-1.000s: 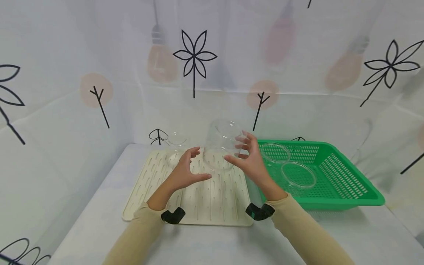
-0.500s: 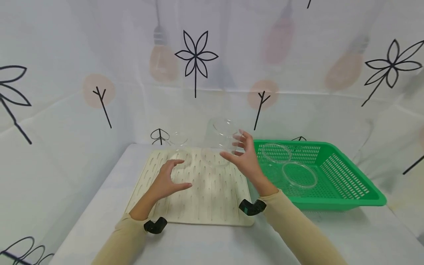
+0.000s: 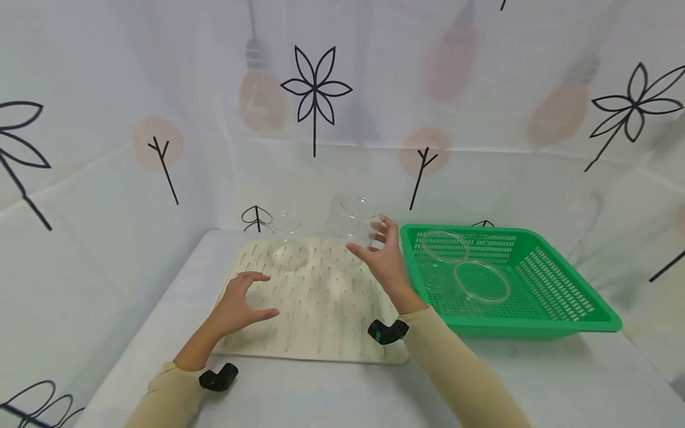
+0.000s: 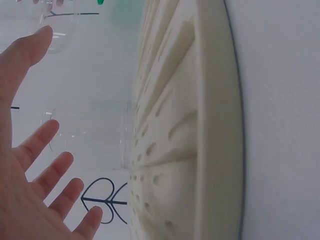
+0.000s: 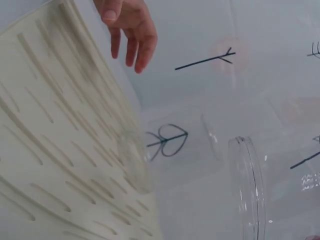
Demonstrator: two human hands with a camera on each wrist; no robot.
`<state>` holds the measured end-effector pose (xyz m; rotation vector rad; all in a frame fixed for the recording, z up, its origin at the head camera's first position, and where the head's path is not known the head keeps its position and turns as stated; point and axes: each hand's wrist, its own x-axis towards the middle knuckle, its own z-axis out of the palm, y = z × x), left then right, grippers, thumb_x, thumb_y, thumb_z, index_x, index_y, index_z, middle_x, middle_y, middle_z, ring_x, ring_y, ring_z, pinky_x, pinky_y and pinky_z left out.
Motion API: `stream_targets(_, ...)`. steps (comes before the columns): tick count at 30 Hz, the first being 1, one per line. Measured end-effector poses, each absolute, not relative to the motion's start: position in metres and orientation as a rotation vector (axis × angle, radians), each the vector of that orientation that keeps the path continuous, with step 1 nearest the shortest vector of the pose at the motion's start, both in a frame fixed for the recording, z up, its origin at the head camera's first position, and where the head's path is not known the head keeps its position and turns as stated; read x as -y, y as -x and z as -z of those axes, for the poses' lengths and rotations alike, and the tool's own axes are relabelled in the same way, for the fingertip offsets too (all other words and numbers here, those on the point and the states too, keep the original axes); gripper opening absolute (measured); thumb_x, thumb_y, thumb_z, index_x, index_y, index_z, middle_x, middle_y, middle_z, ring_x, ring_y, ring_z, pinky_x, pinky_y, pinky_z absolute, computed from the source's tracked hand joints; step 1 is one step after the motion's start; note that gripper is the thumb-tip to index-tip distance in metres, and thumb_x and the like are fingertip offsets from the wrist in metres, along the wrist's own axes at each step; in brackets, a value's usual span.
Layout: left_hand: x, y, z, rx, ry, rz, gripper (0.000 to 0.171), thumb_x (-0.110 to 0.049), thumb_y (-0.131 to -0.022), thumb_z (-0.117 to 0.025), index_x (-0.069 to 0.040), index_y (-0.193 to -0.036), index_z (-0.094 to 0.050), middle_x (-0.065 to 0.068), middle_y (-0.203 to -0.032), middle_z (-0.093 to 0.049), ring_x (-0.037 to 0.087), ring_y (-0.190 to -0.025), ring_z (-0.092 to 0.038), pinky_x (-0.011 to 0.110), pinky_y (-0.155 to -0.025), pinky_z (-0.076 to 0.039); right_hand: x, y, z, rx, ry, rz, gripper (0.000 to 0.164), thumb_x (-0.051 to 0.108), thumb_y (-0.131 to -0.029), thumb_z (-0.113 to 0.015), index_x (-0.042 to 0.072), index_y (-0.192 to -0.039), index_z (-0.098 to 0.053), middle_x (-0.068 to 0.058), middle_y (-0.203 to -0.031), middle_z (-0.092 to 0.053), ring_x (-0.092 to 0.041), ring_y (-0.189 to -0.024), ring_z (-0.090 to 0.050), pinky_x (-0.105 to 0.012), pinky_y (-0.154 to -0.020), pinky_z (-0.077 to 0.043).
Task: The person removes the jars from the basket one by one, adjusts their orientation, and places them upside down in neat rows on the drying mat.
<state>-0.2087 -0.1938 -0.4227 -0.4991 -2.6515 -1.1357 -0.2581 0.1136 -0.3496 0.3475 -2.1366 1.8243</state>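
Note:
My right hand (image 3: 381,255) grips a clear, see-through jar (image 3: 350,223) from its right side, thumb in front and fingers behind. The jar hangs mouth down over the back of the cream ribbed drying mat (image 3: 310,333); in the right wrist view a gap shows between its rim (image 5: 246,185) and the mat. A second clear jar (image 3: 288,238) stands upside down at the mat's back left. Over the mat's left part, my left hand (image 3: 235,306) holds nothing, fingers and thumb spread apart. In the left wrist view that standing jar (image 4: 95,135) appears beyond the fingers.
At the right of the table stands a green slotted basket (image 3: 540,326) holding two clear jars (image 3: 445,246), mouths up. A patterned cloth (image 3: 481,178) hangs behind and at the sides. White cloth (image 3: 321,395) covers the table in front of the mat.
My left hand has moved away from the held jar, left and toward the front. The right hand has carried the jar a little to the left.

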Motion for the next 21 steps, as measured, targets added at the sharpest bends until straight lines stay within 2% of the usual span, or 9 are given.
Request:
stream_targets(8, 0.229, 0.201, 0.432, 2.788, 0.451, 1.090, 0.072, -0.039, -0.068, -0.082, -0.008, -0.126, -0.051, 0.015, -0.134, -0.038, 0.040, -0.124, -0.028, 0.063, -0.090, -0.033, -0.107, 0.269, 0.365, 2.150, -0.229, -1.847, 0.091, 0.025, -0.076, -0.079, 0.011, -0.144, -0.020, -0.013, -0.139, -0.037, -0.028, -0.119, -0.039, -0.045, -0.095, -0.040)
stream_targets(14, 0.246, 0.192, 0.436, 2.882, 0.491, 0.925, 0.080, -0.044, -0.061, -0.084, -0.009, -0.125, -0.052, 0.026, -0.139, -0.025, 0.050, -0.125, -0.021, 0.068, -0.089, -0.030, -0.104, 0.281, 0.378, 2.157, -0.169, -1.837, 0.092, 0.023, -0.074, -0.080, 0.011, -0.144, -0.021, -0.011, -0.139, -0.036, -0.031, -0.121, -0.038, -0.046, -0.094, -0.040)
stream_targets(21, 0.260, 0.185, 0.437, 2.945, 0.570, 0.817, 0.086, -0.049, -0.056, -0.085, -0.009, -0.125, -0.052, 0.030, -0.140, -0.023, 0.053, -0.125, -0.020, 0.069, -0.090, -0.027, -0.104, 0.296, 0.392, 2.154, -0.078, -1.839, 0.092, 0.021, -0.075, -0.080, 0.013, -0.144, -0.020, -0.011, -0.140, -0.034, -0.030, -0.122, -0.037, -0.048, -0.093, -0.040)
